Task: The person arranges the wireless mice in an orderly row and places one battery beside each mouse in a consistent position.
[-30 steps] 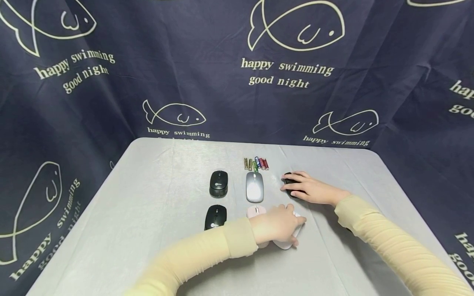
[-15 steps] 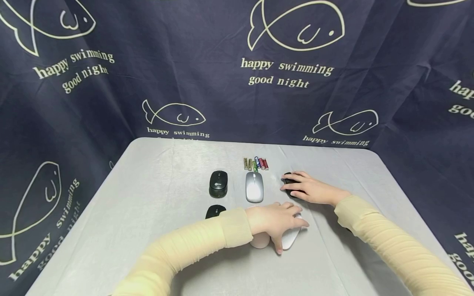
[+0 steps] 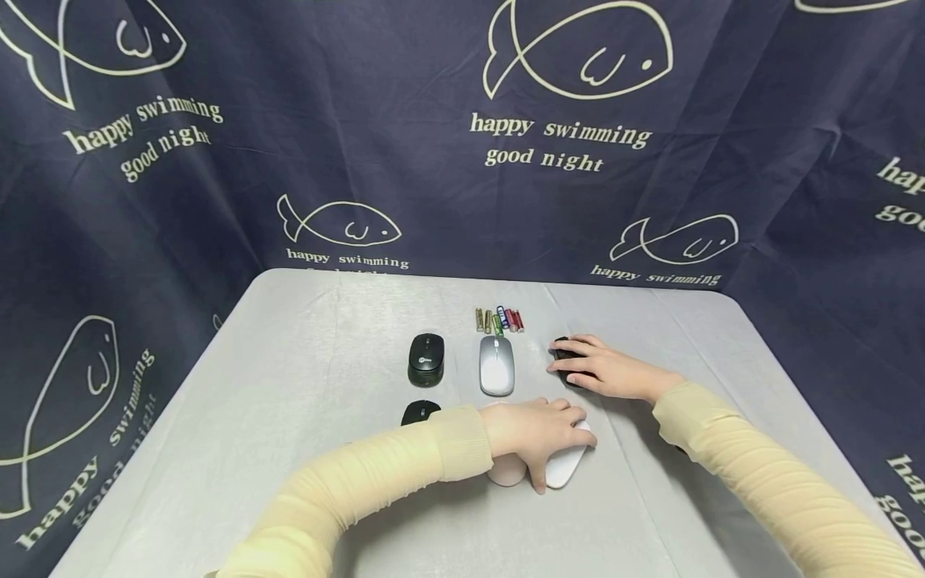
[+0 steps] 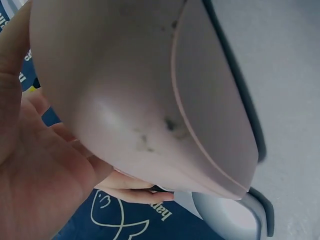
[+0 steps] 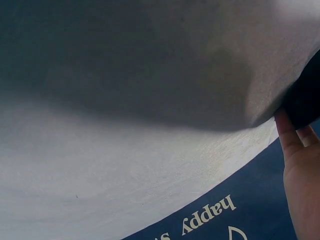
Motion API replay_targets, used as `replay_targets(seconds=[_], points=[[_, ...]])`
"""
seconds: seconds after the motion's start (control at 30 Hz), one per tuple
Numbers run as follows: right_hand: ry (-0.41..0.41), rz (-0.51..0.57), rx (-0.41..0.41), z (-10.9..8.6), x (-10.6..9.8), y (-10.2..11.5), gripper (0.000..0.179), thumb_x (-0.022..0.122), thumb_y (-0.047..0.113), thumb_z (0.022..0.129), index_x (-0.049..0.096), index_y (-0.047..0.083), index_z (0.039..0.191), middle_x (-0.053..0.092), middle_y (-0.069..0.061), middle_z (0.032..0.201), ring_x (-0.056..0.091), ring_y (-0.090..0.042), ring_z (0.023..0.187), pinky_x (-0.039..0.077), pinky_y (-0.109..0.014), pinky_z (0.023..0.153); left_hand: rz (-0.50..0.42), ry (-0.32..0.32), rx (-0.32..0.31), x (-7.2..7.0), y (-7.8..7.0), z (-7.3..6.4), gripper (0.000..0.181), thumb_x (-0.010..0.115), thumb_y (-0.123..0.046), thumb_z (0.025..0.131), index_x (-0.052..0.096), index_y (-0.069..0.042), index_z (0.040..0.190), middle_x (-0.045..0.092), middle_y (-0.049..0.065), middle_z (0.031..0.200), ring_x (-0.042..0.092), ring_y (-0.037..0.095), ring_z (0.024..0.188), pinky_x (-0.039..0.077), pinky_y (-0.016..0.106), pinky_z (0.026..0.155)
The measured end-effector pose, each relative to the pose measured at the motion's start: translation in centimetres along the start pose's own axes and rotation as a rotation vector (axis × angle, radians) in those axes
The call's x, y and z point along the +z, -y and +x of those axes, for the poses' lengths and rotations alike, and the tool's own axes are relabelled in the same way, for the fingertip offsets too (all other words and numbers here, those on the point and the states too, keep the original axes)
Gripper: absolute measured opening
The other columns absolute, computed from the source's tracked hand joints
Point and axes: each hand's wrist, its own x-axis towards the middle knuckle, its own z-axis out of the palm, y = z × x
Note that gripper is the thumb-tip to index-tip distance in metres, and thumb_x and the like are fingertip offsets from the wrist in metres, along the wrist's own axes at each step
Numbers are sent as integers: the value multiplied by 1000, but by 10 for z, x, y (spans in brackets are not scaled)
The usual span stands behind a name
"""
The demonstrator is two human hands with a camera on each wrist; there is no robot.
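Near the middle of the table, my left hand [image 3: 538,437] spans a white computer mouse [image 3: 567,464], thumb at its left edge and fingers over its far right side. A pink mouse [image 3: 507,471] sits just left of it, partly under my wrist; it fills much of the left wrist view, where the white mouse is hidden. My right hand [image 3: 607,369] holds a black mouse [image 3: 563,353] on the table, fingers draped over it and thumb along the near side. The right wrist view shows that black mouse [image 5: 307,95] at its edge, beside my right fingers [image 5: 287,135].
A silver mouse [image 3: 496,367] lies between the hands and several small batteries [image 3: 499,319]. On the left are two more black mice, one behind [image 3: 426,359] and one in front [image 3: 419,412], partly covered by my left sleeve [image 3: 405,453]. A dark fish-print curtain [image 3: 462,177] surrounds the table.
My left hand has spread its thumb and fingers wider over the white mouse, which now lies less covered and slightly turned. The right hand and its black mouse have stayed put.
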Motion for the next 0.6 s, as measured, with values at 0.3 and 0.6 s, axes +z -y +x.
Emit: replay_targets(seconds=[0.3,0.6], points=[[-5,4,-5,0,0,-1,31,58,18,92,63,18,123,49,-12,137,38,-38,126,27,-52,103,-5,-6,21,3,3,4,96,82,-57,59,37,-35,142,37,-4,138,36,10,118,38,24,96],[-10,12,-3,0,1,-2,31,58,18,93,63,18,123,49,-13,137,38,-41,126,27,-54,103,-4,-13,-12,-1,-3,3,93,81,-59,60,39,-36,139,39,-3,137,37,10,118,35,21,98]])
